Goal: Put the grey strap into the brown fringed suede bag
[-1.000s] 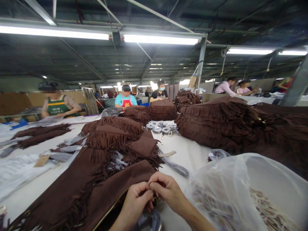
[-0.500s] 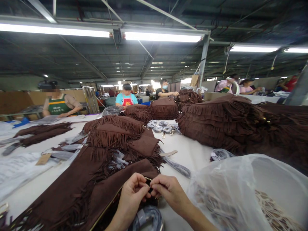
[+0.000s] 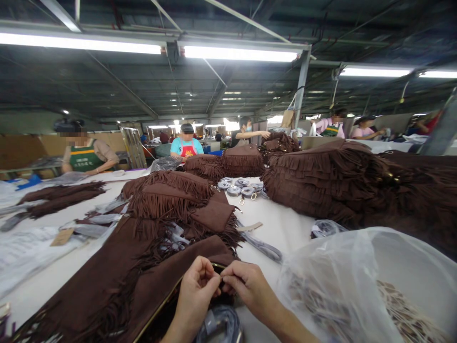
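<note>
A brown fringed bag (image 3: 167, 276) lies in front of me, its gold-toned zipper edge open toward me. At the right end of that opening, my left hand (image 3: 200, 283) and my right hand (image 3: 248, 286) meet, thumbs and fingertips pinched together. What the fingertips hold is too small and too covered to make out. Just below the hands sits a coiled strap (image 3: 223, 324) wrapped in clear plastic, partly hidden by my left wrist.
A translucent plastic bag (image 3: 342, 257) with pale cord-like pieces stands at right. Behind it rises a tall stack of brown fringed bags (image 3: 317, 181). Wrapped coiled straps (image 3: 233, 190) lie mid-table. A paper tag (image 3: 63, 237) is at left. Co-workers (image 3: 187, 143) work across the table.
My hands stay pinched at the bag's opening, with only a slight shift of the fingers. A masked co-worker in the back has stretched an arm further toward the far pile.
</note>
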Available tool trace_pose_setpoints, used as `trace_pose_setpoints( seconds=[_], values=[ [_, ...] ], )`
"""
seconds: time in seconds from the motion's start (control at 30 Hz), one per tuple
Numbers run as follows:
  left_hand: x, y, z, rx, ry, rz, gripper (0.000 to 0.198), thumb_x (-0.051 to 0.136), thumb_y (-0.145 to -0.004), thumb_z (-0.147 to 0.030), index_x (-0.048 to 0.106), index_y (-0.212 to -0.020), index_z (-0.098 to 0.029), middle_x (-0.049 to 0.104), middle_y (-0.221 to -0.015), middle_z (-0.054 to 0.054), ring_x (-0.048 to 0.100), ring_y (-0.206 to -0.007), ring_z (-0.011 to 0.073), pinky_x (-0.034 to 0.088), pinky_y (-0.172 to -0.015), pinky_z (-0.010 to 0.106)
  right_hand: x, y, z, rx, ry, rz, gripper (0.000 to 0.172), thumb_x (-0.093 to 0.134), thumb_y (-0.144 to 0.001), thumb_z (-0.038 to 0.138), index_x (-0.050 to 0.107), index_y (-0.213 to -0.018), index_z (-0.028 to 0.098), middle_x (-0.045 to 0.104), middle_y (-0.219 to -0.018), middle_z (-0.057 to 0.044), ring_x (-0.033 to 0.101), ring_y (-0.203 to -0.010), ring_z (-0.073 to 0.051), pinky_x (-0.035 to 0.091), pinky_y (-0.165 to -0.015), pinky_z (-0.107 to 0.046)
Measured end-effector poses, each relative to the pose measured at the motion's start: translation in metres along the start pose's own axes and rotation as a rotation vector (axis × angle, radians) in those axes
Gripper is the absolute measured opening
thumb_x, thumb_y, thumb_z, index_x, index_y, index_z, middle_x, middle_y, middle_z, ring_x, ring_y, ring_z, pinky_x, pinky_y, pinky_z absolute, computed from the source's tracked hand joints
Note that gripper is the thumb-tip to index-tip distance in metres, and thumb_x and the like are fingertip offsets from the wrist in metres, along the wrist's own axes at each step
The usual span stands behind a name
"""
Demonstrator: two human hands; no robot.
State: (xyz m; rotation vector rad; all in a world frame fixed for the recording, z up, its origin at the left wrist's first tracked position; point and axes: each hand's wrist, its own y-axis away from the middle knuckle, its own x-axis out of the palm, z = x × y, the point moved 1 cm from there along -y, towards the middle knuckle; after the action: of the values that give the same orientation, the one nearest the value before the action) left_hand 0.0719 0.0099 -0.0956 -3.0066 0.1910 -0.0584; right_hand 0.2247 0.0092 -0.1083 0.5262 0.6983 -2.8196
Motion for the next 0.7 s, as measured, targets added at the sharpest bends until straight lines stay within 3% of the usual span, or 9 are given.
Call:
trace_pose_setpoints(
  seconds=[0.13, 0.37, 0.5, 0.6, 0.7],
  values=[
    [0.002, 0.002, 0.011, 0.054, -0.049, -0.040, 0.021, 0.064, -0.069, -0.027, 0.045, -0.066, -0.021, 0.050, -0.055, -0.007, 0.050, -0.048, 0.0093, 0.039, -0.048, 0.019, 0.001, 0.003, 0.005, -0.116, 0.229, -0.013, 0.022, 0.050, -0.090, 0.018, 0.066, -0.076, 0.020, 0.066, -0.071, -0.003, 0.062, -0.066, -0.017, 0.045, -0.063, -0.026],
    [0.002, 0.000, 0.027, 0.120, -0.164, -0.097, 0.017, 0.058, -0.072, -0.025, 0.043, -0.065, -0.022, 0.046, -0.054, -0.007, 0.047, -0.047, 0.0100, 0.036, -0.047, 0.020, 0.010, 0.003, -0.007, -0.177, 0.352, 0.010, 0.022, 0.044, -0.089, 0.013, 0.062, -0.078, 0.019, 0.064, -0.075, -0.004, 0.060, -0.069, -0.017, 0.042, -0.063, -0.025],
    [0.000, -0.001, 0.009, 0.075, -0.221, 0.005, 0.014, 0.056, -0.074, -0.027, 0.046, -0.066, -0.021, 0.049, -0.057, -0.006, 0.053, -0.051, 0.0127, 0.041, -0.049, 0.022, 0.006, -0.001, 0.006, -0.185, 0.541, 0.042, 0.023, 0.042, -0.090, 0.011, 0.061, -0.081, 0.019, 0.065, -0.079, -0.005, 0.061, -0.072, -0.018, 0.042, -0.061, -0.025],
    [-0.010, 0.005, -0.012, 0.051, -0.293, 0.136, 0.006, 0.051, -0.079, -0.025, 0.054, -0.080, -0.020, 0.055, -0.062, -0.004, 0.056, -0.053, 0.0143, 0.044, -0.051, 0.024, 0.003, 0.009, 0.028, -0.250, 0.672, 0.012, 0.018, 0.044, -0.093, 0.013, 0.060, -0.088, 0.020, 0.065, -0.087, -0.004, 0.062, -0.076, -0.017, 0.042, -0.062, -0.025],
    [-0.033, 0.020, -0.029, 0.231, -0.651, 0.195, 0.022, 0.049, -0.077, -0.012, 0.060, -0.095, -0.019, 0.064, -0.080, 0.002, 0.063, -0.069, 0.0178, 0.050, -0.065, 0.028, 0.010, 0.033, 0.037, -0.488, 0.836, 0.145, 0.015, 0.056, -0.091, 0.025, 0.054, -0.077, 0.023, 0.063, -0.077, 0.002, 0.063, -0.065, -0.016, 0.039, -0.051, -0.025]
  ],
)
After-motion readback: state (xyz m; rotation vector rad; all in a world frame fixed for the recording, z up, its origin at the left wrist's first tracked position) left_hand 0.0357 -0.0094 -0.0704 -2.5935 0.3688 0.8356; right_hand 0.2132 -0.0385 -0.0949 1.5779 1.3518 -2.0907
